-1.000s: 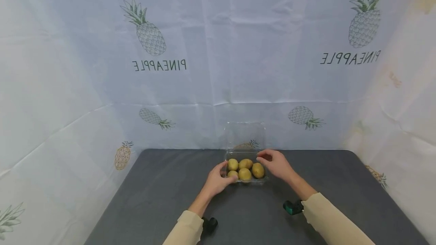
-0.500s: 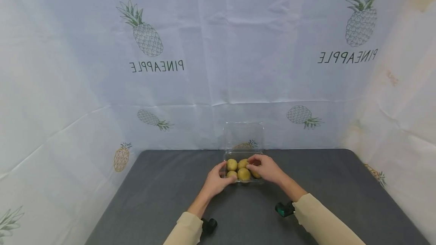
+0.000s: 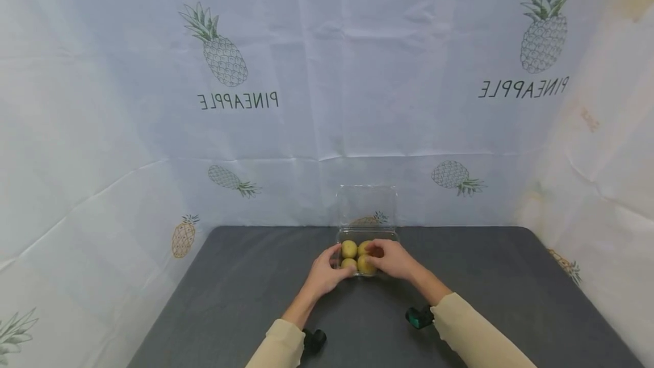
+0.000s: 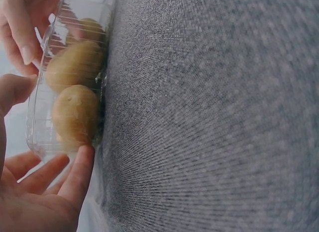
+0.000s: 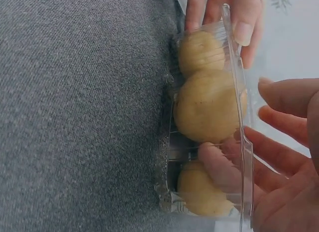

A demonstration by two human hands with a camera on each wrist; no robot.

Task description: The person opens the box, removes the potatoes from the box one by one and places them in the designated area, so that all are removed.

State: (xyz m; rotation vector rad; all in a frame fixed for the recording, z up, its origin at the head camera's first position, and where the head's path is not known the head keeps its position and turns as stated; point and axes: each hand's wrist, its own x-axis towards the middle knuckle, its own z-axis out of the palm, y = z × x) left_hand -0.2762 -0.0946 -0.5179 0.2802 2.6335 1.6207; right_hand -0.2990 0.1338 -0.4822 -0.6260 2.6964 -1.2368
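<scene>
In the head view, a clear plastic clamshell container (image 3: 389,234) stands with its lid (image 3: 366,200) raised at the back. Several yellow-brown potatoes (image 3: 349,249) lie inside. My left hand (image 3: 323,271) holds the container's left end, its thumb (image 5: 243,33) at the rim in the right wrist view. The right hand (image 3: 395,260) reaches into the right part, largely covering that side. In the right wrist view, its fingers (image 5: 219,164) reach down beside a large potato (image 5: 207,107), touching it or nearly so, while the thumb (image 5: 284,95) stays above the rim. Another potato (image 5: 199,189) lies behind these fingers.
A dark grey cloth-covered table (image 3: 255,294) extends around the container. Close behind stands a white curtain (image 3: 286,129) with printed pineapples. Black wrist devices (image 3: 420,317) sit below both sleeves.
My right hand has moved left and down from the right rim, in over the potatoes, and now covers the right-hand one in the head view. The left hand stays in place.
</scene>
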